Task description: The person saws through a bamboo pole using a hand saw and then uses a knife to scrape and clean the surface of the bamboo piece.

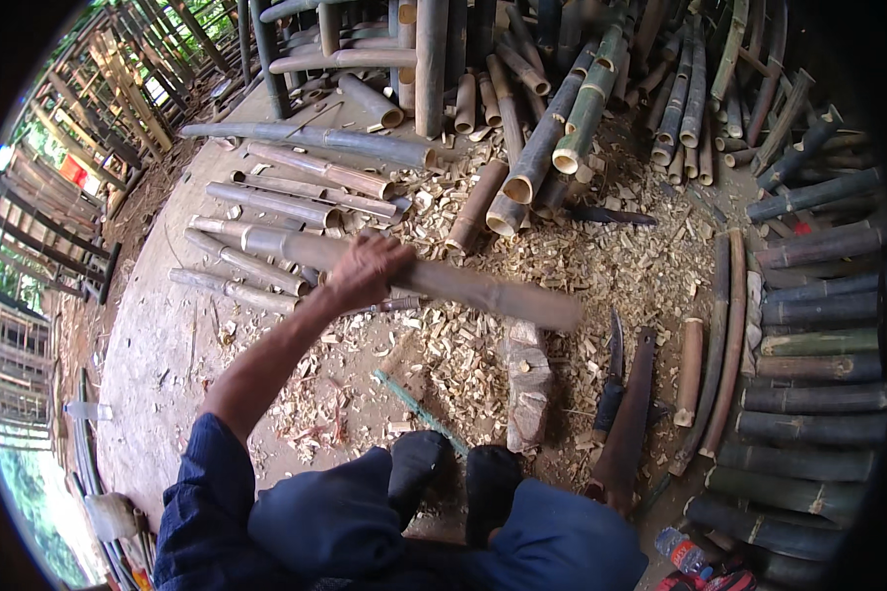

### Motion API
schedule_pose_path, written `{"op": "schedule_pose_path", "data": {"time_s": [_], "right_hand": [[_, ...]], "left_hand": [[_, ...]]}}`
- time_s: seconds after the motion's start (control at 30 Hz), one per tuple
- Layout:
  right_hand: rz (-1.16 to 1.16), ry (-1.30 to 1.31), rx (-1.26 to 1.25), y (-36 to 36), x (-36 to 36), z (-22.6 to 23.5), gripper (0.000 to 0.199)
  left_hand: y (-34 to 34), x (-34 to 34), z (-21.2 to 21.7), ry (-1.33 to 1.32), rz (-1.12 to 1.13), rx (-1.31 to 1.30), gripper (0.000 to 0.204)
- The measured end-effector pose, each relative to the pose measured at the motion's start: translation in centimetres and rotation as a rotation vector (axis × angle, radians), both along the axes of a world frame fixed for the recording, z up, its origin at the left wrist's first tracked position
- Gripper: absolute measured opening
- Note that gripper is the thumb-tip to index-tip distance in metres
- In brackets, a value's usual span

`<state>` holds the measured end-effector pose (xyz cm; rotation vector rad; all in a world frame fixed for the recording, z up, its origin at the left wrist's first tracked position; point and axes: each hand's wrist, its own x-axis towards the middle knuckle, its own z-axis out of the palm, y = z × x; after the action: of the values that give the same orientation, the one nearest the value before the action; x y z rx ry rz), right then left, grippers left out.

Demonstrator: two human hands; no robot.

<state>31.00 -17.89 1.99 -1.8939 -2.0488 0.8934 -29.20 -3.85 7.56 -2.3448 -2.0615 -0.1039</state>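
Note:
My left hand [367, 271] is closed around the middle of a brown bamboo pole [483, 294], which lies across in front of me. The pole's right end is slightly blurred, above a pale wrapped block [527, 384] on the floor. Several split and whole bamboo lengths [276, 205] lie beyond my left hand. My right hand does not show. By my right knee a handsaw [631, 419] has its blade pointing away, its lower end partly hidden. Beside it lies a knife [609, 399] with a dark handle.
Bamboo chips [601, 266] cover much of the floor. Bamboo tubes [581, 123] lean at the back, and a stack of bamboo lengths [818, 399] lines the right side. A dark blade [611, 215] lies among the chips. A plastic bottle [682, 552] is at lower right.

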Motion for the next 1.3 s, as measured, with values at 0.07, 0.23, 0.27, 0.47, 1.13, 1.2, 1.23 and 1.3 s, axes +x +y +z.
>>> {"op": "schedule_pose_path", "data": {"time_s": [0.07, 0.23, 0.27, 0.47, 1.13, 1.2, 1.23, 1.3], "right_hand": [[-0.004, 0.018, -0.009, 0.4, -0.4, -0.1, 0.068], [-0.040, 0.044, -0.060, 0.9, -1.6, 0.0, 0.069], [-0.053, 0.051, -0.075, 1.0, -2.1, 0.1, 0.069], [0.145, 0.128, 0.270, 1.6, 0.0, -4.0, 0.067], [-0.572, -0.365, 0.180, 26.1, 22.1, -5.7, 0.075], [-0.550, -0.396, 0.101, 26.7, 21.2, -6.4, 0.082], [-0.531, -0.358, 0.094, 27.9, 20.1, -6.5, 0.086], [-0.491, -0.353, 0.122, 28.7, 19.9, -5.5, 0.087]], "left_hand": [[1.9, -5.3, -1.1, -0.044, 0.192, -0.126, 0.065], [0.6, -12.8, -4.2, -0.067, 0.378, 0.093, 0.060], [0.2, -13.2, -4.7, -0.050, 0.446, 0.093, 0.060], [2.5, -4.6, -0.3, -0.997, 0.445, -0.099, 0.064], [-0.4, 21.4, 24.9, -1.922, -1.419, -0.603, 0.041], [-1.1, 20.8, 25.2, -1.921, -1.363, -0.563, 0.040], [-1.6, 20.0, 25.4, -1.917, -1.330, -0.536, 0.040], [-2.2, 17.8, 24.6, -1.909, -1.338, -0.617, 0.034]]}}
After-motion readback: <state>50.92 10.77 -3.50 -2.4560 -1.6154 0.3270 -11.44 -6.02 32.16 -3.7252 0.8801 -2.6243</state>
